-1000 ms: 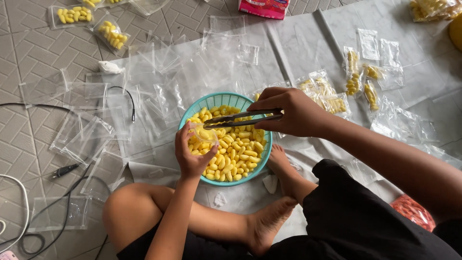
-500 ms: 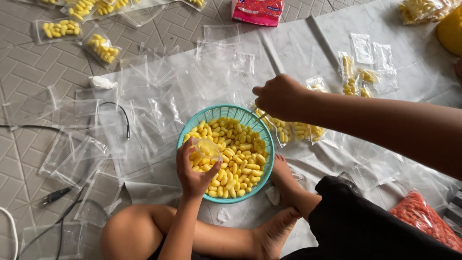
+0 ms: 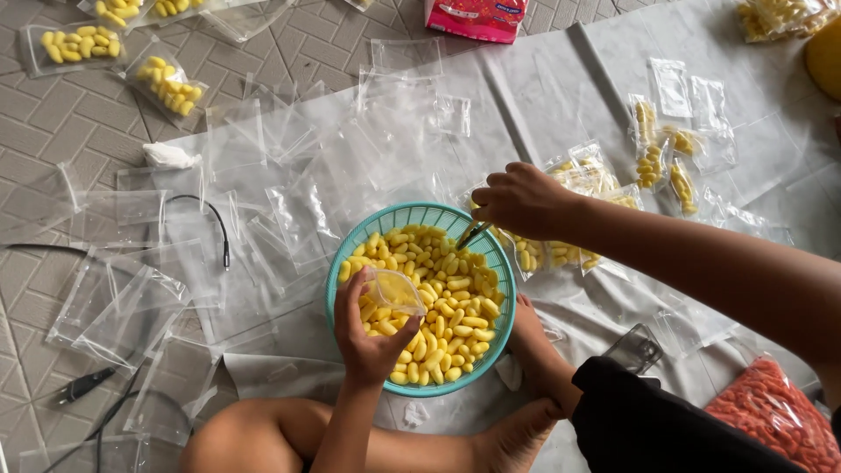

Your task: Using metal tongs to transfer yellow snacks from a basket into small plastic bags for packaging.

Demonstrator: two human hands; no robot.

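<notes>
Right hand (image 3: 523, 200), gripping tongs (image 3: 473, 233), now dipped back to teal bowl (image 3: 350, 254) rim after swinging away; left hand (image 3: 372, 337) still pinching small clear bag (image 3: 394, 291) open over yellow capsules (image 3: 447, 298).

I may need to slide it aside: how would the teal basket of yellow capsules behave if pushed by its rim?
The teal basket looks like thin perforated plastic, so its rim would probably flex. It is heaped with yellow capsules, so it is likely heavy for its size and may drag rather than glide. The clear plastic sheet under it could be slippery and bunch up.
</notes>
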